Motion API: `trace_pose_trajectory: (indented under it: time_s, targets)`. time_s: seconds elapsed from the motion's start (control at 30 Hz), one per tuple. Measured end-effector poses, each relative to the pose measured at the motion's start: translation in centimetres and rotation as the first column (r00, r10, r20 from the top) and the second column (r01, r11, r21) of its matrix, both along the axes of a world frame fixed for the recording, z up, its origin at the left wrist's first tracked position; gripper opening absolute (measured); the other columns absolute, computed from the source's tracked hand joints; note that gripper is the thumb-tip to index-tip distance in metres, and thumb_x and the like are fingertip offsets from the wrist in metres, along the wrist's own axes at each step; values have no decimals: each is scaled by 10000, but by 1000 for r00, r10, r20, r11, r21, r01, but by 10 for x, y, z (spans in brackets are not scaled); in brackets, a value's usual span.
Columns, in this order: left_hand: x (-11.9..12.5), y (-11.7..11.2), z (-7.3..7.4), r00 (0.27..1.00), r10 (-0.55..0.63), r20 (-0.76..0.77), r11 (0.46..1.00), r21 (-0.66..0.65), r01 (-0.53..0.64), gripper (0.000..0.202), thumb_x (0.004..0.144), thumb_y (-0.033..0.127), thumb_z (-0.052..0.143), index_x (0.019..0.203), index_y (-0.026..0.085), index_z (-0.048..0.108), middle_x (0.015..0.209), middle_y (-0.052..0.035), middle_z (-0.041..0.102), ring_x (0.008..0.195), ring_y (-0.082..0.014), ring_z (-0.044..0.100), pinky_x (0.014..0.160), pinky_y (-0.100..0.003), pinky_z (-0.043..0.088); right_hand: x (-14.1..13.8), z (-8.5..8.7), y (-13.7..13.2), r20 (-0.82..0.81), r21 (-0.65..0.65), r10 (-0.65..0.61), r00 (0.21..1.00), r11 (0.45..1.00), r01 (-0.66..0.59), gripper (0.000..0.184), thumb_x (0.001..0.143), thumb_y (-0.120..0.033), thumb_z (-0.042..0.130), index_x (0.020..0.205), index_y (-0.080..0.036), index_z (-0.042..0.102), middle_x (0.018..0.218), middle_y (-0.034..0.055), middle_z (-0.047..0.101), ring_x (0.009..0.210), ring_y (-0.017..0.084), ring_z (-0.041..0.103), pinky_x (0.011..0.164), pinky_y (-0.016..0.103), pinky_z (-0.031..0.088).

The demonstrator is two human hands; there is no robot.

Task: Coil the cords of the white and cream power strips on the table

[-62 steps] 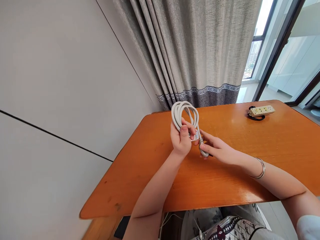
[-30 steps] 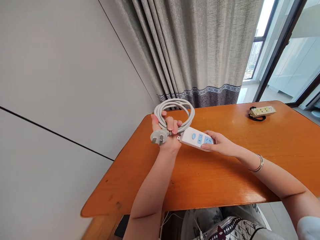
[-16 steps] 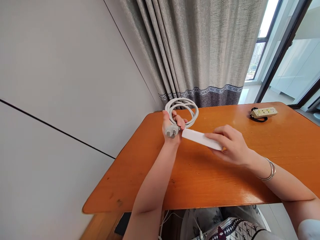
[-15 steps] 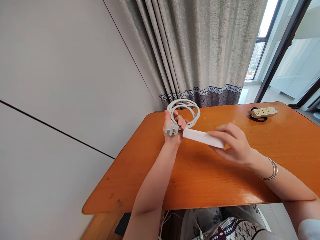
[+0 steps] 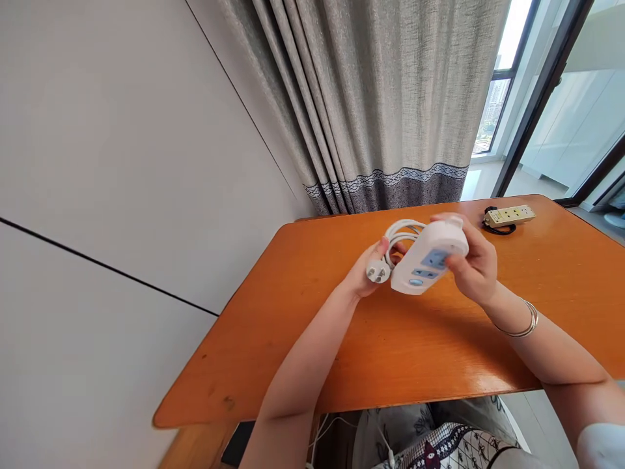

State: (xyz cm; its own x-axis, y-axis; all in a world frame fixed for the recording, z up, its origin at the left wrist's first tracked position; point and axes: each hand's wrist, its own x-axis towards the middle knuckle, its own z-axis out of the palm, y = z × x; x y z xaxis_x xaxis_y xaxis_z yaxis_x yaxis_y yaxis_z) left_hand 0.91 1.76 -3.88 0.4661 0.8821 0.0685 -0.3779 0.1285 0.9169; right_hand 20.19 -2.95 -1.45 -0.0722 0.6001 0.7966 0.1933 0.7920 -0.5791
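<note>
A white power strip point(image 5: 413, 281) with blue sockets is tilted above the table, its socket face turned toward me. My right hand point(image 5: 471, 260) grips its far right end, thumb on the socket face. My left hand point(image 5: 366, 270) is closed round the coiled white cord point(image 5: 405, 228), just left of the strip. The cord's plug point(image 5: 378, 271) sticks out by my left hand with its prongs facing me. The coil is partly hidden behind the strip and my fingers.
On the orange wooden table point(image 5: 293, 326), a cream power strip point(image 5: 510, 215) with a black cord lies at the far right. A grey curtain point(image 5: 390, 98) hangs behind the table. A pale wall panel point(image 5: 107, 163) stands to the left.
My right hand has turned the power strip so that its sockets show, and raised it. My left hand has moved right with the cord coil and plug, which now sit close against the strip.
</note>
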Motion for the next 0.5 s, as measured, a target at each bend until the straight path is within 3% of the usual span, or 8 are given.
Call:
trace_pose_trajectory:
  time_s: [0.07,0.13,0.23,0.3,0.37,0.5]
  targets:
    - [3,-2,-4,995,-84,-50,995,53,87,525,748,668,709,901,166,727,858,-88,751,836,-249,712,757,-342,556,4,0,13,-56,-175,20,998,984,-30,662,875,-733,508,1299,-233,599,1226,113,641,1090,264,596,888,417,524]
    - [3,-3,-5,988,-135,-70,986,91,141,581,731,685,711,998,170,747,941,-109,769,996,-312,706,867,-396,543,9,-2,26,-88,-379,129,988,913,-153,700,847,-762,525,1297,-230,584,1168,94,665,992,218,632,818,355,554]
    - [-4,0,-4,989,-114,-98,987,104,124,590,734,672,719,1010,151,757,935,-115,778,1011,-325,710,879,-396,539,14,-10,41,-183,-630,335,924,682,-372,651,791,-746,623,1118,-184,649,968,78,711,839,183,663,707,305,579]
    - [-8,5,-4,990,-69,-124,995,68,78,541,746,643,725,947,142,763,876,-108,781,950,-312,725,822,-374,553,14,-15,47,-265,-693,397,879,555,-460,599,739,-713,705,967,-160,670,880,79,722,785,181,673,670,297,588]
    - [-9,10,-6,991,-20,-132,1000,-22,17,503,773,632,699,883,145,760,816,-100,776,895,-299,733,772,-363,563,11,-19,49,-338,-690,379,861,523,-501,568,689,-675,773,876,-151,664,826,77,726,730,173,673,641,290,588]
    - [-3,19,-9,997,64,-50,973,-217,-74,557,838,694,551,843,170,741,761,-90,755,862,-277,731,742,-359,578,1,-23,49,-441,-655,220,870,584,-479,527,678,-630,804,851,-154,654,781,65,727,676,164,672,608,283,584]
